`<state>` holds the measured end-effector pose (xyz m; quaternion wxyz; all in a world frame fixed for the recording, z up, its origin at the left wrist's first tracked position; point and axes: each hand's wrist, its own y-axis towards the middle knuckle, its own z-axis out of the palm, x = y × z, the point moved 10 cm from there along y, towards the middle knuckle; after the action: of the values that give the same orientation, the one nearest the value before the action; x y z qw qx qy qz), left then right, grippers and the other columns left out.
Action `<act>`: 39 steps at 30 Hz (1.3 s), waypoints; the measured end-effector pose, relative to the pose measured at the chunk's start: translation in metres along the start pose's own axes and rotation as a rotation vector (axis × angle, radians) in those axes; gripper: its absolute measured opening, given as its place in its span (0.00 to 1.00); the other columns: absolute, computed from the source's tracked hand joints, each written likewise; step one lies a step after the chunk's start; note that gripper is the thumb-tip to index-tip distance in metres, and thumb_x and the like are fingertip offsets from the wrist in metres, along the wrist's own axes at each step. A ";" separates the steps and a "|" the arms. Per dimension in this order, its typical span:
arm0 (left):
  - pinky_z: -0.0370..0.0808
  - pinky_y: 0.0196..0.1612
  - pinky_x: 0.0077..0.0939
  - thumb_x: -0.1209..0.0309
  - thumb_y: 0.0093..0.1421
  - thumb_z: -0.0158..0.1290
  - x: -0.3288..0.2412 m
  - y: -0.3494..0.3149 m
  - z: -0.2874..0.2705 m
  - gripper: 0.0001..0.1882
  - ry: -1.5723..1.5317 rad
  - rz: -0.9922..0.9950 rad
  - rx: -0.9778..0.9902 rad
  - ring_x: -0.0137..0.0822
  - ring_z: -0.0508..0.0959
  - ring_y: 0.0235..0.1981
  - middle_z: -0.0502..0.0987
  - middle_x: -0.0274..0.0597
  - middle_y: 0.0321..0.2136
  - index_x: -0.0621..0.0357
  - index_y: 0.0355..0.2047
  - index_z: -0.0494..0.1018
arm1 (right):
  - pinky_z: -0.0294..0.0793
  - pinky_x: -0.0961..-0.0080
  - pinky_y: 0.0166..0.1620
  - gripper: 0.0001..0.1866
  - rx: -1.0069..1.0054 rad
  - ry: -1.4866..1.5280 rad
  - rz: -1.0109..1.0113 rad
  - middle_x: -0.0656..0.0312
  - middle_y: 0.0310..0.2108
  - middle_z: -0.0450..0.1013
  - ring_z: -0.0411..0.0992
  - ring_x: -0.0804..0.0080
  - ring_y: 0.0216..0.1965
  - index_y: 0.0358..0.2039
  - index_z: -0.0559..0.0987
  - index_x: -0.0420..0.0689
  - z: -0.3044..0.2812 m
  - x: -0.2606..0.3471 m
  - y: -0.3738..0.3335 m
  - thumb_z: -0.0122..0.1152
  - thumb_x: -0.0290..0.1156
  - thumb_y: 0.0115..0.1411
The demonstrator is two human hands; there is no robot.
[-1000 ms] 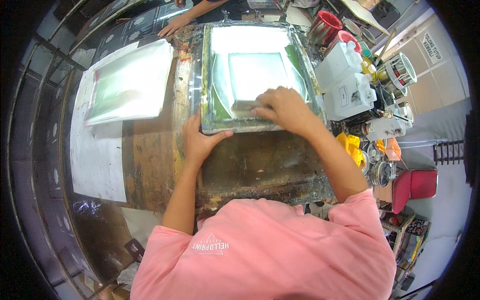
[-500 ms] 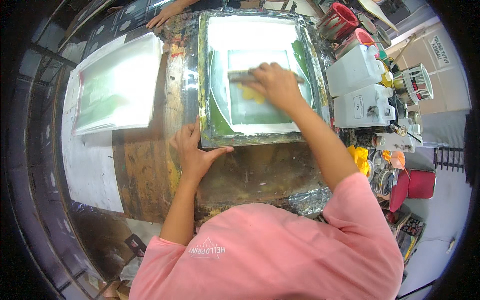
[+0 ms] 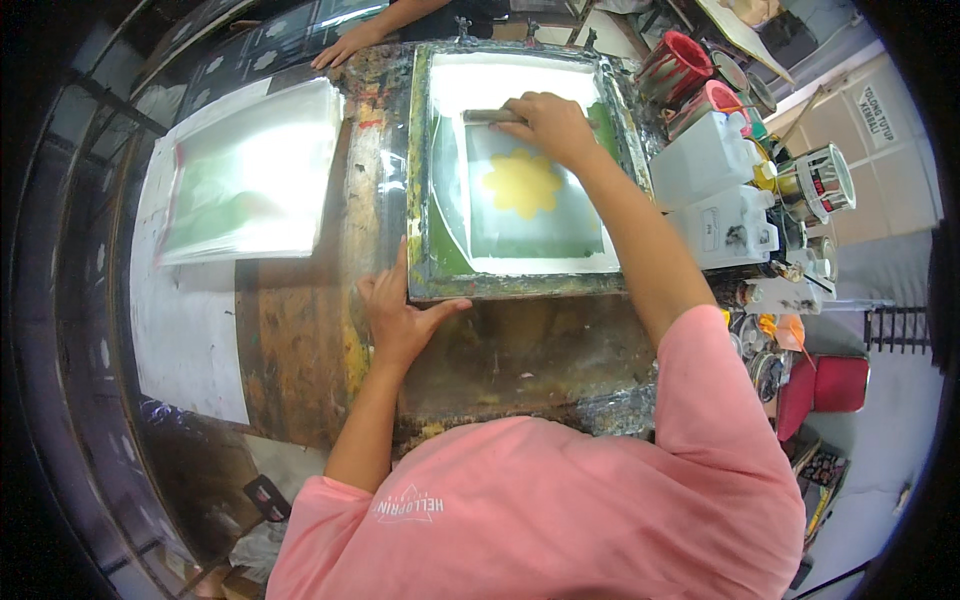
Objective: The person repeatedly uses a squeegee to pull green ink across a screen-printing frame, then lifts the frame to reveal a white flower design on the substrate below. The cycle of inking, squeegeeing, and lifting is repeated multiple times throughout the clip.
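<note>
In the head view, the right hand (image 3: 550,125) is closed over the squeegee (image 3: 487,116), which lies across the screen (image 3: 455,245) beyond the yellow flower (image 3: 522,183). The squeegee looks light and stiff, perhaps slippery if wet; its top bar seems the best grip. The left hand (image 3: 395,320) is spread, braced at the near left corner of the frame (image 3: 418,200). The frame looks rigid and fairly heavy, best held by its rim; the mesh is probably fragile.
</note>
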<state>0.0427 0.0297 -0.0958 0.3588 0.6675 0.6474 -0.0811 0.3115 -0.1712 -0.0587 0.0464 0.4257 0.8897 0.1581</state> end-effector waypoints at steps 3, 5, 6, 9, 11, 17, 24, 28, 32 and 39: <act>0.63 0.54 0.39 0.32 0.42 0.73 0.000 -0.002 0.001 0.64 0.015 0.018 -0.013 0.40 0.75 0.40 0.82 0.41 0.35 0.66 0.70 0.68 | 0.79 0.54 0.40 0.23 0.052 0.046 0.013 0.59 0.35 0.80 0.80 0.55 0.40 0.42 0.84 0.52 -0.015 0.027 -0.039 0.60 0.60 0.67; 0.63 0.54 0.39 0.32 0.42 0.72 0.000 -0.002 0.001 0.64 0.010 0.027 -0.030 0.40 0.75 0.40 0.82 0.42 0.36 0.66 0.70 0.68 | 0.80 0.54 0.39 0.23 0.075 0.029 0.046 0.59 0.36 0.79 0.80 0.54 0.39 0.41 0.82 0.50 -0.034 0.055 -0.076 0.61 0.59 0.67; 0.63 0.54 0.39 0.31 0.43 0.72 0.000 -0.002 0.000 0.64 0.008 0.035 -0.039 0.40 0.75 0.40 0.82 0.42 0.37 0.66 0.70 0.68 | 0.80 0.54 0.38 0.23 0.103 0.047 0.046 0.58 0.36 0.78 0.80 0.53 0.39 0.41 0.80 0.49 -0.044 0.070 -0.095 0.61 0.58 0.67; 0.64 0.53 0.41 0.32 0.44 0.72 -0.003 -0.002 -0.001 0.63 0.051 0.048 -0.036 0.43 0.74 0.39 0.82 0.44 0.39 0.66 0.70 0.68 | 0.79 0.53 0.37 0.24 0.229 0.077 0.111 0.55 0.36 0.78 0.79 0.52 0.39 0.42 0.76 0.44 -0.068 0.107 -0.144 0.64 0.55 0.66; 0.66 0.57 0.42 0.38 0.47 0.74 -0.005 0.000 -0.005 0.59 -0.025 -0.007 -0.026 0.44 0.76 0.44 0.83 0.46 0.42 0.67 0.70 0.68 | 0.80 0.54 0.38 0.23 0.174 0.111 0.107 0.55 0.36 0.77 0.78 0.51 0.41 0.43 0.75 0.42 -0.096 0.121 -0.154 0.65 0.51 0.66; 0.69 0.65 0.39 0.56 0.58 0.74 -0.039 0.038 -0.038 0.48 -0.724 -0.155 -0.204 0.43 0.72 0.62 0.78 0.55 0.56 0.71 0.70 0.65 | 0.71 0.51 0.54 0.17 -0.268 -0.090 -0.025 0.58 0.33 0.75 0.75 0.53 0.42 0.40 0.78 0.44 -0.197 0.143 -0.138 0.66 0.46 0.64; 0.58 0.73 0.49 0.47 0.65 0.65 -0.067 0.074 -0.061 0.54 -0.436 -0.006 -0.141 0.53 0.66 0.69 0.65 0.66 0.67 0.70 0.76 0.53 | 0.67 0.55 0.48 0.19 -0.505 -0.103 -0.016 0.57 0.26 0.76 0.77 0.54 0.35 0.33 0.81 0.46 -0.267 0.114 -0.057 0.64 0.50 0.63; 0.44 0.75 0.70 0.32 0.67 0.51 -0.037 0.028 -0.006 0.56 0.531 -0.098 0.213 0.60 0.58 0.75 0.57 0.72 0.73 0.63 0.79 0.50 | 0.69 0.52 0.44 0.21 -0.464 -0.052 0.001 0.49 0.26 0.79 0.78 0.49 0.30 0.29 0.82 0.41 -0.286 0.100 -0.035 0.60 0.48 0.63; 0.34 0.74 0.78 0.25 0.65 0.44 -0.014 -0.007 0.026 0.59 0.651 -0.131 0.312 0.60 0.47 0.80 0.52 0.70 0.76 0.61 0.79 0.51 | 0.69 0.52 0.44 0.23 -0.481 -0.036 -0.004 0.48 0.24 0.78 0.79 0.50 0.31 0.28 0.82 0.40 -0.298 0.097 -0.021 0.58 0.50 0.63; 0.66 0.68 0.53 0.41 0.64 0.63 -0.041 0.025 0.012 0.50 0.084 -0.060 0.079 0.60 0.68 0.70 0.67 0.66 0.69 0.69 0.71 0.63 | 0.70 0.52 0.46 0.25 -0.448 -0.019 0.036 0.47 0.26 0.80 0.80 0.49 0.33 0.29 0.85 0.39 -0.295 0.091 -0.018 0.57 0.51 0.62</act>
<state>0.0639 -0.0075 -0.0715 0.3022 0.6642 0.6779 -0.0893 0.1761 -0.1832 0.2193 0.1452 0.4222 0.8241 0.3486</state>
